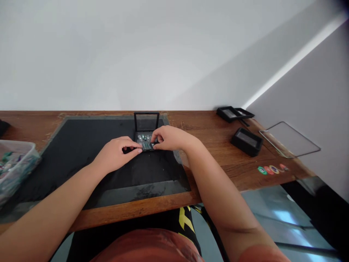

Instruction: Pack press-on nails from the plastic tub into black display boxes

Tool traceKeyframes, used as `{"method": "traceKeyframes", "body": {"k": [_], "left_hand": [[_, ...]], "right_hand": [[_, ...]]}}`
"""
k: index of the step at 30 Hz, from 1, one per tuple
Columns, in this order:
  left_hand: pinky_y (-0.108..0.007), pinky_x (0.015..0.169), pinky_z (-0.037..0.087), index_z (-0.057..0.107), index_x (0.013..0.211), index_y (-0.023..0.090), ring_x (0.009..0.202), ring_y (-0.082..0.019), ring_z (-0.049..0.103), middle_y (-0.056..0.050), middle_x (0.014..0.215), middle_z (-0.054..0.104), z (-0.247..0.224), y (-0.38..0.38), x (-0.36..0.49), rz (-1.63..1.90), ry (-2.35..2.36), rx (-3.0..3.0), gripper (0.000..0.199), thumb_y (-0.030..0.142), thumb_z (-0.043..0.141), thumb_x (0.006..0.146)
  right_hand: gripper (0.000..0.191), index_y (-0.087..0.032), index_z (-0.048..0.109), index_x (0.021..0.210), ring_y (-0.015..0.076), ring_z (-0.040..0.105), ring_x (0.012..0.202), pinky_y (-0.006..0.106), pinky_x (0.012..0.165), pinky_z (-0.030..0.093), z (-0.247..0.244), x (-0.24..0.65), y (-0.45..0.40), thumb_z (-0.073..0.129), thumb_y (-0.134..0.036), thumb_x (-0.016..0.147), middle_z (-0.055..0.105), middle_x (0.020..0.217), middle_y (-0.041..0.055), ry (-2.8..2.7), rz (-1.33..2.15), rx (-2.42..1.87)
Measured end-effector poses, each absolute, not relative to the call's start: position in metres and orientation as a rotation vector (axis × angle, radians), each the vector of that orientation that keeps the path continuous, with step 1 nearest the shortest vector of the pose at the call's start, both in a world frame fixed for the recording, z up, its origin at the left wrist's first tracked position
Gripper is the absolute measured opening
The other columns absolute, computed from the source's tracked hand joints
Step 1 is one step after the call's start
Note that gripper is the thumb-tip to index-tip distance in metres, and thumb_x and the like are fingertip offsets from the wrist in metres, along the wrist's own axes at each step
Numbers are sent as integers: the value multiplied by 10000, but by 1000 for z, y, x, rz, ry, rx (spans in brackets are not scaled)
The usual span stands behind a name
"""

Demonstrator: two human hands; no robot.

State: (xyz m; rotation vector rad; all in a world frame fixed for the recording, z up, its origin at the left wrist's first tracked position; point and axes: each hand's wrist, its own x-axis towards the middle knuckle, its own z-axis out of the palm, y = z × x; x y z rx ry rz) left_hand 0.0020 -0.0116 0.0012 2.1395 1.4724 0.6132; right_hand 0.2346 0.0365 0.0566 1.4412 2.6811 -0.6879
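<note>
A small black case stands with its clear-windowed lid raised on the dark mat. Small green and clear pieces lie inside its base. My left hand is at the case's left front corner, thumb and forefinger close together at the edge; what they hold, if anything, is too small to name. At the right side of the case is my right hand, its fingers curled down over the pieces. Its fingertips partly cover that side, and anything between them is hidden.
A clear plastic tub of small packets stands at the left. On the right are black boxes, an open black case, a thin metal frame and several round stickers. A wall rises behind the table.
</note>
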Motion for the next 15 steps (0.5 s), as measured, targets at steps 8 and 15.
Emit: {"method": "traceKeyframes", "body": {"k": [8, 15], "left_hand": [[-303, 650, 432, 832, 960, 285, 729, -168, 584, -33, 963, 747, 3, -11, -4, 609, 1447, 2112, 323, 529, 626, 916], [-300, 631, 413, 811, 1016, 268, 682, -160, 545, -25, 860, 705, 5, -10, -6, 578, 1474, 2143, 317, 500, 616, 921]], "right_hand": [[257, -191, 751, 1035, 126, 563, 684, 260, 635, 362, 55, 237, 39, 773, -279, 795, 678, 815, 3, 2686, -723, 1442], [226, -196, 738, 958, 132, 549, 701, 267, 630, 348, 58, 243, 39, 767, -358, 803, 664, 811, 3, 2801, -718, 1608]]}}
